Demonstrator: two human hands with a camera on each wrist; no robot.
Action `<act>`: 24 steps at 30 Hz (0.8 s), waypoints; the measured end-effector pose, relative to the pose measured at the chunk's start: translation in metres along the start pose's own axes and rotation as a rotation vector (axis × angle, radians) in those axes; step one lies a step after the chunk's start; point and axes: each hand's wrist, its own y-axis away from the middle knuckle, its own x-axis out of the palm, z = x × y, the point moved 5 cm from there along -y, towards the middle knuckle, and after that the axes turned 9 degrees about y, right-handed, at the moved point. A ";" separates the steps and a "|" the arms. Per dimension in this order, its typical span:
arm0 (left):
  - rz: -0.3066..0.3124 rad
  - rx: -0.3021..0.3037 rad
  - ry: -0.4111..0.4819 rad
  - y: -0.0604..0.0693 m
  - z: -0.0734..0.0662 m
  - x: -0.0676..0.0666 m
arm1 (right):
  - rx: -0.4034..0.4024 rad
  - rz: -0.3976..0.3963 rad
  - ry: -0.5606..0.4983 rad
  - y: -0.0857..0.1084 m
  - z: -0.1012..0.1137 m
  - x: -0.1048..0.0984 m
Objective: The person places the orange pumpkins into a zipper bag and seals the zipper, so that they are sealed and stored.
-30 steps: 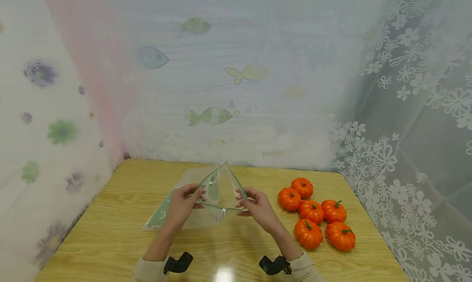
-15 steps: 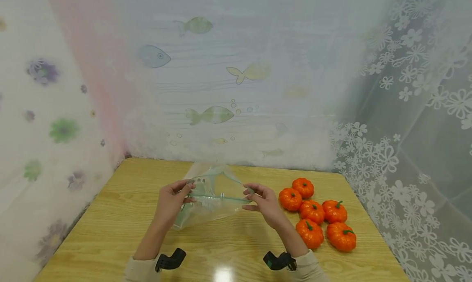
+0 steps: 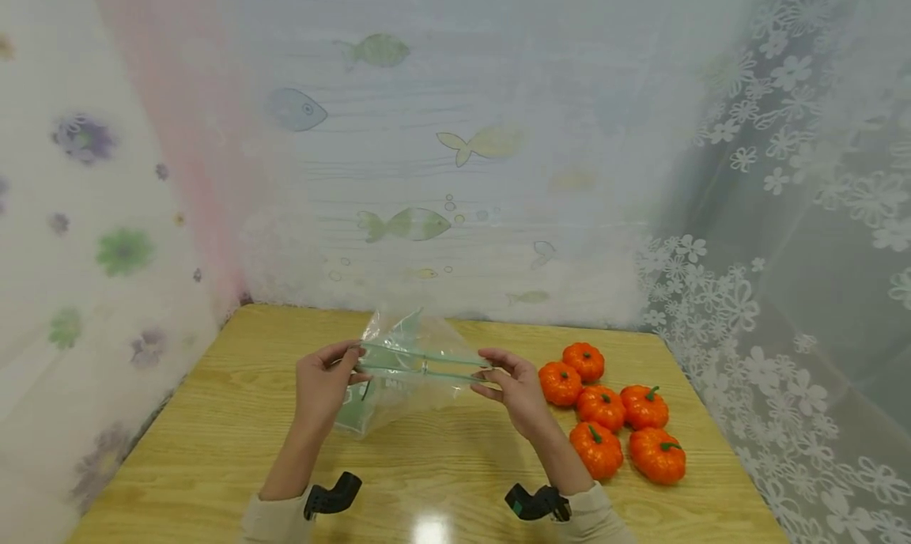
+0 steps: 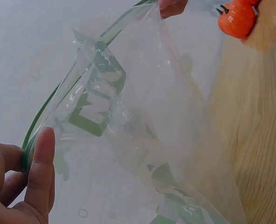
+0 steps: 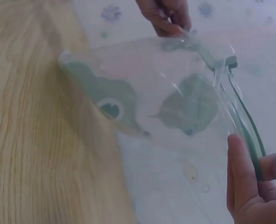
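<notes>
A clear zip bag with green print and a green zip edge is stretched between both hands above the table. My left hand pinches one end of the zip edge between thumb and fingers, and my right hand pinches the other end. The two sides of the mouth stand slightly apart, with a small white slider midway along. In the left wrist view the bag spreads out below its green edge. Close up in the right wrist view, thumb and fingers of the right hand grip the zip strip.
Several orange toy pumpkins with green stems sit together on the right of the wooden table. A printed fish curtain hangs behind the table. Black wrist cameras are strapped to both forearms.
Both hands have moved apart, the left one to the left and the right one slightly rightward. The bag's mouth, wide and peaked before, is now drawn into a long, narrow gap.
</notes>
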 end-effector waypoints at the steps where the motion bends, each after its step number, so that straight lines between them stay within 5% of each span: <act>1: -0.007 0.008 0.005 -0.001 -0.001 0.000 | -0.002 0.002 -0.001 0.000 0.001 0.000; 9: 0.018 0.010 0.003 -0.002 0.001 0.006 | 0.061 0.131 0.064 0.003 -0.002 0.000; 17: 0.134 -0.050 -0.005 0.001 0.007 0.016 | 0.075 0.269 0.097 0.008 -0.003 0.009; 24: 0.240 -0.093 -0.055 0.004 0.010 0.027 | 0.051 0.291 0.150 0.013 -0.002 0.016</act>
